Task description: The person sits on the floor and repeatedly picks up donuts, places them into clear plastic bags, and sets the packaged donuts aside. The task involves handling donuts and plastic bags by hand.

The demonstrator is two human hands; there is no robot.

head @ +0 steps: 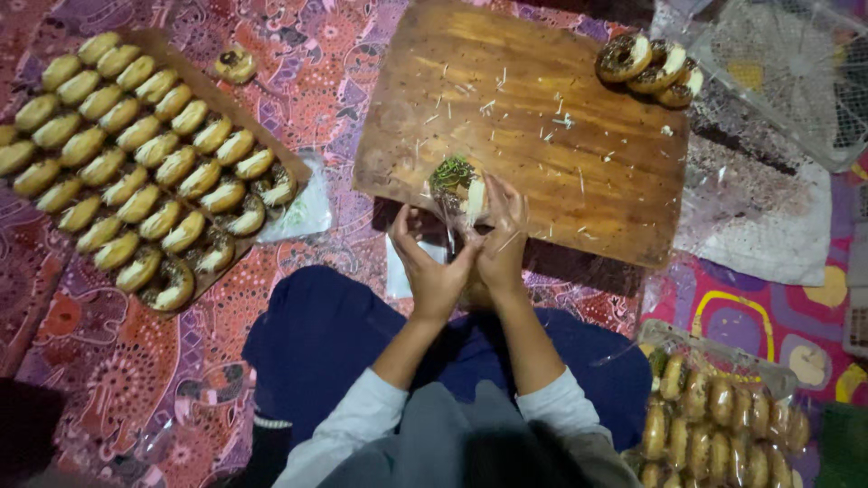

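Both my hands meet at the near edge of a wooden board (542, 117). Between them is a donut with green sprinkles (455, 179) inside a clear plastic wrapper (449, 217). My left hand (429, 264) pinches the wrapper from below left. My right hand (500, 239) holds it from the right, fingers up along the donut's side. Three chocolate-glazed donuts (653, 68) lie at the board's far right corner. The board is dusted with sprinkle crumbs.
A cardboard tray (158, 45) at left carries several rows of donuts standing on edge; a single donut (235, 64) lies beyond it. A clear bag of packed donuts (723, 416) sits at lower right. Plastic sheets (750, 199) and a mesh rack (796, 63) lie at right.
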